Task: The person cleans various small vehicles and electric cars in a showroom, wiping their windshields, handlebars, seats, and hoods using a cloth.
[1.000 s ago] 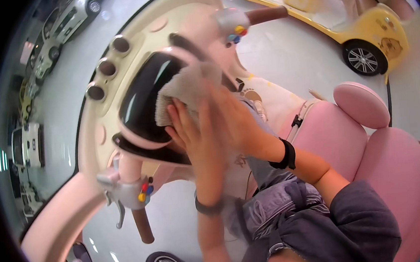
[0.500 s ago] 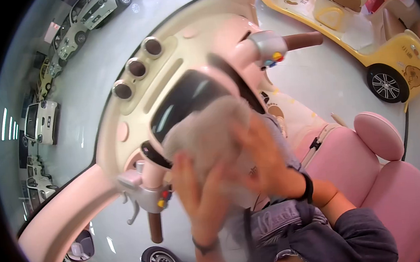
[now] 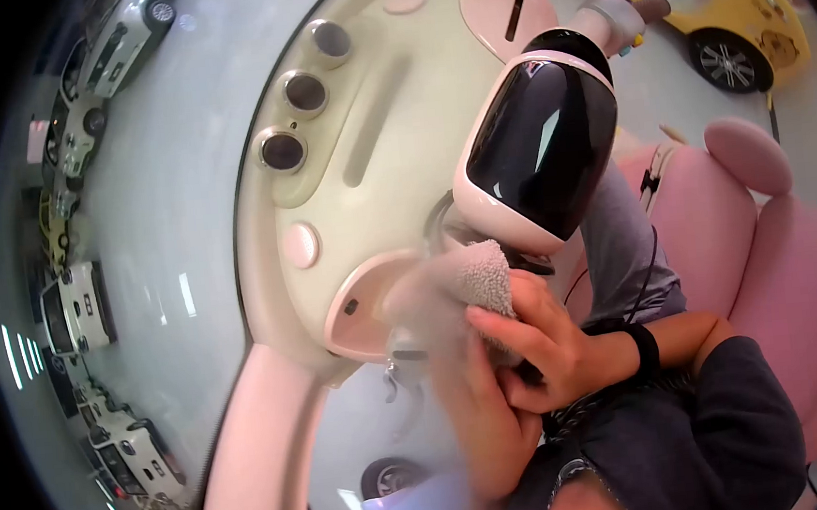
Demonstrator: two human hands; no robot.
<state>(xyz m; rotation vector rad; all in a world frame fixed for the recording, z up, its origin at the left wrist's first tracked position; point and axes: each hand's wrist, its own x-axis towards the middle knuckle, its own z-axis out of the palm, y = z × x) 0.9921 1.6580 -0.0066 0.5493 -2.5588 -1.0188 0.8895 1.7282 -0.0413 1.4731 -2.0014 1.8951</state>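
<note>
Here | right fingers gripping cloth | pink pocket: dark fitting inside

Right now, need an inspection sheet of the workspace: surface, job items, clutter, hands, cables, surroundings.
Surface: cream dashboard with three round dark-centred fittings; dark glossy panel beside it, showing light reflections.
Job items: grey cloth, bunched, below the panel; its left part is blurred.
Clutter: nothing seen.
Right hand: fingers closed on the cloth.
Left hand: close by the cloth, partly blurred; grip cannot be told.
Cables: thin dark cable beside the person's leg; its ends cannot be made out.
Surroundings: pink seat, yellow vehicle, white vehicles on a grey floor.
</note>
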